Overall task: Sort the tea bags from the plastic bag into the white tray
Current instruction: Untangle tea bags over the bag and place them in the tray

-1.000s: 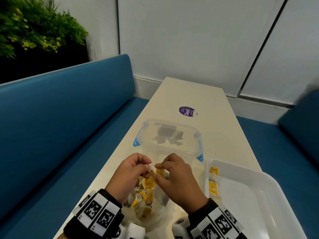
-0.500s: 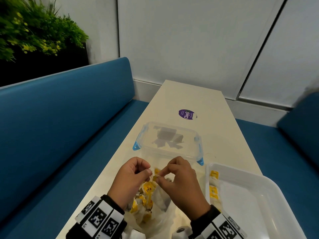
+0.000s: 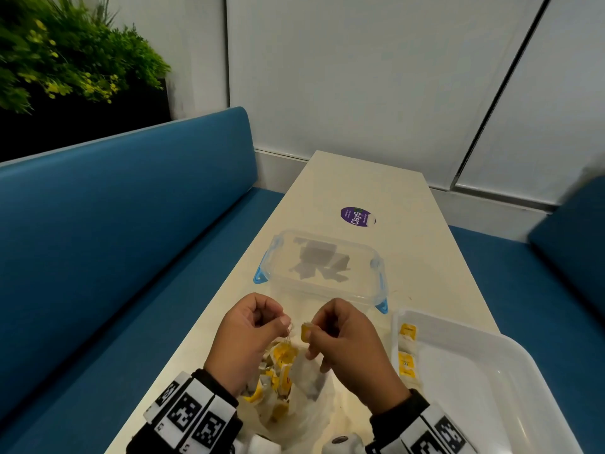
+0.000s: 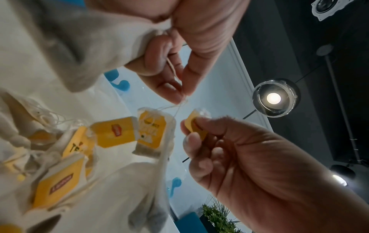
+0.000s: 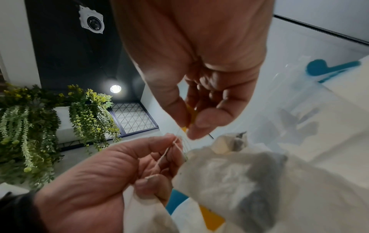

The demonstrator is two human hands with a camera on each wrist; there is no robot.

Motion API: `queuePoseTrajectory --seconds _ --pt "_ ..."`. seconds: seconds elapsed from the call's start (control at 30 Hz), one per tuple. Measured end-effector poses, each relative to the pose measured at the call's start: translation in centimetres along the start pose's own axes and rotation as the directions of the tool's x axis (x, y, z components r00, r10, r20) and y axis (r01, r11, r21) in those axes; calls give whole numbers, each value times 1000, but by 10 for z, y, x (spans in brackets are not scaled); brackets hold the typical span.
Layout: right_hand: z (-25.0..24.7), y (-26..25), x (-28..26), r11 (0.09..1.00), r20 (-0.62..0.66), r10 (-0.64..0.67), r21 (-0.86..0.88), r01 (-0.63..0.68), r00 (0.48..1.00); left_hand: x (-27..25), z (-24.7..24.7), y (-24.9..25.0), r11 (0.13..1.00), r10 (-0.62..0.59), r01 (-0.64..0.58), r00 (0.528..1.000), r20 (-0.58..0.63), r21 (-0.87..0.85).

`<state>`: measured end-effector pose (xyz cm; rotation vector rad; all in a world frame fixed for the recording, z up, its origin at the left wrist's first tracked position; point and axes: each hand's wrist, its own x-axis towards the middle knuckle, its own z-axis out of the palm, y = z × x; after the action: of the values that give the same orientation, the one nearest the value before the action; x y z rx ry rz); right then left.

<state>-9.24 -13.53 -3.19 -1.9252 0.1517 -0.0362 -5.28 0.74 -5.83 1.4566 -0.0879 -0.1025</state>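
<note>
Head view: left hand [image 3: 248,335] pinches string, right hand [image 3: 347,342] pinches yellow tag [image 3: 305,332] between them.

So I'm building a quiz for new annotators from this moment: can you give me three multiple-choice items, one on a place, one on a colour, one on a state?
1. Where does the white plastic tray lie relative to the hands?
A. to the right of them
B. to the left of them
C. on the blue bench

2. What colour is the paper tag pinched in the right hand?
A. green
B. yellow
C. purple

3. What is the left hand doing?
A. lying flat on the table
B. pinching thin tea-bag strings
C. lifting the clear lidded container

Key:
1 A, since the head view shows the tray at the lower right.
2 B, since the left wrist view shows a yellow tag between thumb and fingers.
3 B, since both wrist views show strings caught between its fingertips.
</note>
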Motion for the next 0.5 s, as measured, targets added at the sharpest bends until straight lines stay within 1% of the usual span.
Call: queuePoseTrajectory --seconds 0.07,0.17,0.33,0.5 --pt "1 0 0 999 10 -35 8 35 999 0 0 -1 1000 -3 3 1000 5 9" --pt "1 -1 1 998 -8 -55 16 55 998 1 0 -2 1000 -10 10 1000 10 17" --pt "1 -4 0 997 -41 -66 41 68 997 0 2 1 998 -40 41 999 15 -39" --pt "4 -2 0 982 -46 -49 178 56 998 -1 3 4 995 -81 80 997 -7 -67"
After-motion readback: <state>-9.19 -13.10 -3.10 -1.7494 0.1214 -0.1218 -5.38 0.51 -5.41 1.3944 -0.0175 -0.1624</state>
